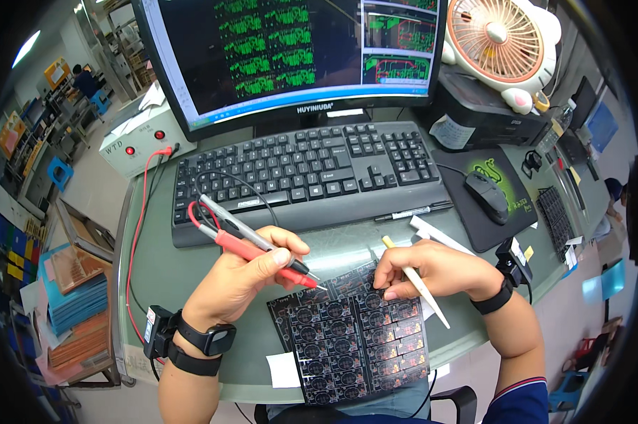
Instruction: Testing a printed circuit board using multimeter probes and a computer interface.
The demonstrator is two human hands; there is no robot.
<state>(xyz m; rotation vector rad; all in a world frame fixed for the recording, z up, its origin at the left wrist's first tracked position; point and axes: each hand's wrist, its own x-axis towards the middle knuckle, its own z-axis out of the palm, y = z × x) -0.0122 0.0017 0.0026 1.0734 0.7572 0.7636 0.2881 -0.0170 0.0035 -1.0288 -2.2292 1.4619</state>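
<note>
My left hand (240, 277) is closed around a pair of test probes, one red (252, 256) and one grey and black (233, 223). Their tips come close together over the upper part of a dark circuit board panel (365, 336) with rows of repeated round patterns. Whether the tips touch it, I cannot tell. My right hand (439, 267) is closed on a cream pointed stick (426, 293), which slants down to the right past the fingers. Its thumb and forefinger are at the panel's upper right part. The panel's near end reaches past the desk's front edge, over my lap.
A keyboard (298, 173) lies behind my hands, under a monitor (284, 56). Right of it are a marker (412, 212), a white stick (442, 237) and a mouse (486, 196) on a pad. The red lead (144, 212) runs to a white box (139, 138).
</note>
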